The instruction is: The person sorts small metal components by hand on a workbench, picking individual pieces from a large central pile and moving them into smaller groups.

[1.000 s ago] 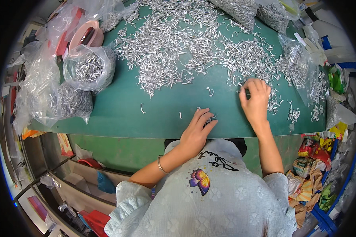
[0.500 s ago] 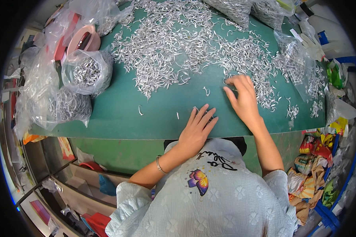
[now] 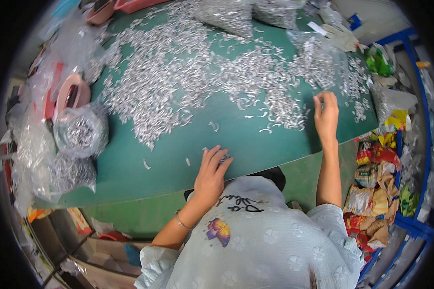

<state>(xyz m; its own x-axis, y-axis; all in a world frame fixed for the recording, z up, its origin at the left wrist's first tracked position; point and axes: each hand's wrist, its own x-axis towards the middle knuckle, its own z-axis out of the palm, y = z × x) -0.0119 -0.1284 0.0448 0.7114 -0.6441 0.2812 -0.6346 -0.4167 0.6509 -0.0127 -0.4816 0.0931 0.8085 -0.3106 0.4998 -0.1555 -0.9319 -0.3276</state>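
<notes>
My left hand [image 3: 210, 174] lies low over the near edge of the green table [image 3: 255, 151], its fingers spread. A few small curved silver metal pieces [image 3: 223, 159] show under and beside those fingers. Further right, my right hand [image 3: 327, 118] is at the table with its fingers bent and drawn together. Whatever its fingertips may hold is hidden. Beyond both hands spreads a large heap of curved silver metal pieces [image 3: 164, 82], with a thinner patch reaching toward my right hand. A few single pieces [image 3: 214, 126] lie between the heap and my left hand.
At the left stand clear plastic bags of metal pieces [image 3: 81, 132] and a pink basket [image 3: 74, 94]. Filled bags [image 3: 225, 17] lie at the far side, and another clear bag [image 3: 318, 60] at the right. Coloured packages [image 3: 366, 195] fill the space beside the table.
My right hand has moved right, away from the heap's near edge, and its fingers have drawn together. My left hand stays spread on the table. The whole view has turned and shifted.
</notes>
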